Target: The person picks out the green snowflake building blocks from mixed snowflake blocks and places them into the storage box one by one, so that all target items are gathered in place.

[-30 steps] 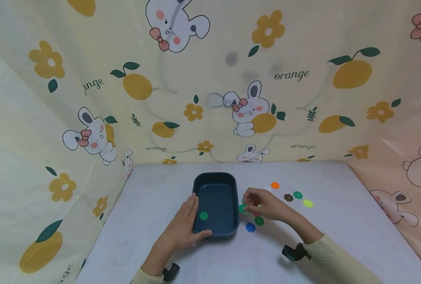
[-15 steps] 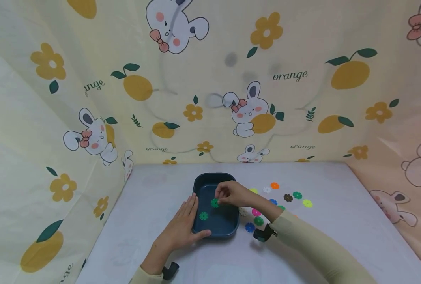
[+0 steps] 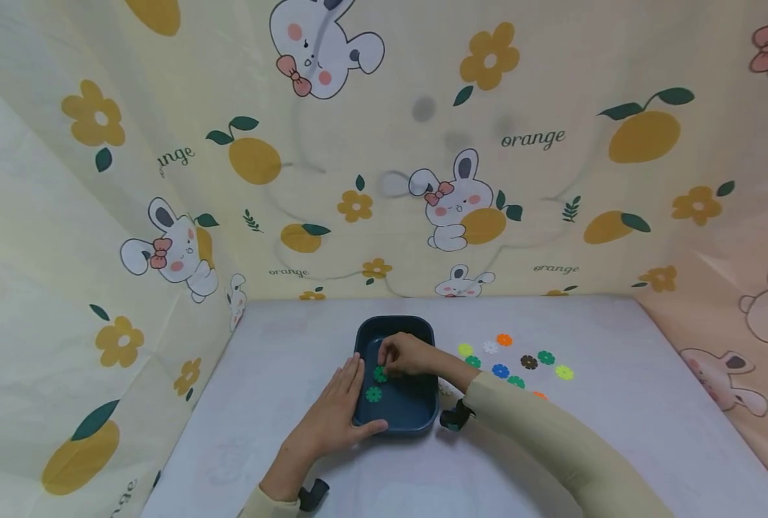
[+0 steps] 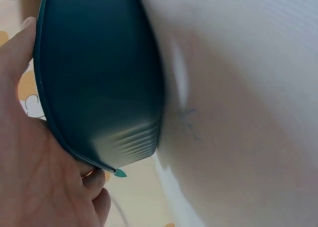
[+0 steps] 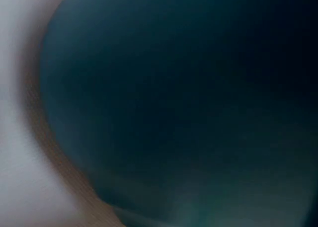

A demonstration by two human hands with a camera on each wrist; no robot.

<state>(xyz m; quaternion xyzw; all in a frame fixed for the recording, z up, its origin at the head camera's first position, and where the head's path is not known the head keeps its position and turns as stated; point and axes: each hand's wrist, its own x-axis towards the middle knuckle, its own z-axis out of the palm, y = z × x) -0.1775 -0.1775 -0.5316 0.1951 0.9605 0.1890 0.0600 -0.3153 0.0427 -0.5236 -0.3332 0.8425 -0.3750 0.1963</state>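
Setting a green disc (image 3: 380,374) down in the tray (image 3: 409,409) looks to be the step in hand. Right hand (image 3: 407,352) reaches over the tray's right rim, thumb and fingertips bent together in a pinch at the disc's edge. Cannot tell whether the disc bears on the tray floor or hangs just above it. Right wrist view is a dark blur, no fingertips in it, no help there.

Second disc (image 3: 373,394), also green, lies in the tray just nearer the person, close by the left wall.

Left hand (image 3: 333,403) flat along the tray's left side, fingers straight, thumb out across the near corner; nothing pinched. Left wrist view puts the palm against the rim. Judged to be bracing.

Loose discs (image 3: 529,362) lie scattered on the table (image 3: 228,410) to the right of the tray, mixed colours, some green; right forearm crosses the near part of that patch.

Next move, my reading: ease the pinch so the disc settles flat without nudging its neighbour, then raise the fingers clear of the rim. Disc is thin; could cling to a fingertip. Left hand best kept bracing meanwhile.
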